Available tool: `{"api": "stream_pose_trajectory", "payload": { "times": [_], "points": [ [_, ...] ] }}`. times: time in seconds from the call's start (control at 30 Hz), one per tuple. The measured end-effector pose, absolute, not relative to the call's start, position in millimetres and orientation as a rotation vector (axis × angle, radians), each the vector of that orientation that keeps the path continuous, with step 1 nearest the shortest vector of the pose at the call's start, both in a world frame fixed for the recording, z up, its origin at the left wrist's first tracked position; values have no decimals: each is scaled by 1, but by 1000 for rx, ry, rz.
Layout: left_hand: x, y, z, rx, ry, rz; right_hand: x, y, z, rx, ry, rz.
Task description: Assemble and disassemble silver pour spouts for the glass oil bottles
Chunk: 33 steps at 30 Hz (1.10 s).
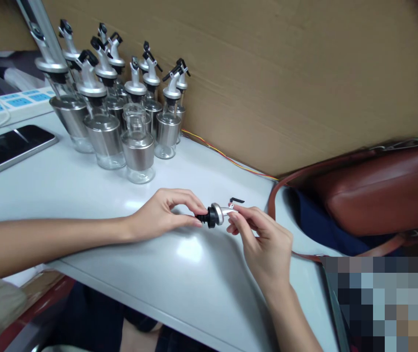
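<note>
Left fingers [189, 221] pinch the spout [217, 214] by its ribbed black plug [205, 218]; right fingers [244, 229] pinch its curved silvery tip [227, 210].

The pourer [216, 214] — silver and black — is held sideways.

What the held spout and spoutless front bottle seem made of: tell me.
Spout: satin silver sheen, metal or coated plastic; its ribbed black stopper looks like matte rubber. Bottle: apparently glossy glass, with see-through base; brushed grey band suggests steel.
</note>
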<state>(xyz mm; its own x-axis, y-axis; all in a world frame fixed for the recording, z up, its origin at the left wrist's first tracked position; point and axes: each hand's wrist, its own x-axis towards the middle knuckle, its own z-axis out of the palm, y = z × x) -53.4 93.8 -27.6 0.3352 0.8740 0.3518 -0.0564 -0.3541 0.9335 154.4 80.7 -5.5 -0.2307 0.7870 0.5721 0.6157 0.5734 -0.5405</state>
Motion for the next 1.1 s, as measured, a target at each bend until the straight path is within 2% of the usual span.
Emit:
{"api": "stream_pose_trajectory", "payload": {
  "times": [0.2,0.33,0.73,1.1],
  "points": [
    [-58,92,-30,2136,665,1281,156,83,-5,-1175,-2048,114],
    [-58,92,-27,2138,712,1327,155,83,-4,-1196,-2075,106],
    [-60,93,-33,2081,747,1150,151,79,-1,-1146,-2060,165],
    [-55,87,-31,1826,840,1014,154,80,-7,-1150,-1753,651]
  ]
}}
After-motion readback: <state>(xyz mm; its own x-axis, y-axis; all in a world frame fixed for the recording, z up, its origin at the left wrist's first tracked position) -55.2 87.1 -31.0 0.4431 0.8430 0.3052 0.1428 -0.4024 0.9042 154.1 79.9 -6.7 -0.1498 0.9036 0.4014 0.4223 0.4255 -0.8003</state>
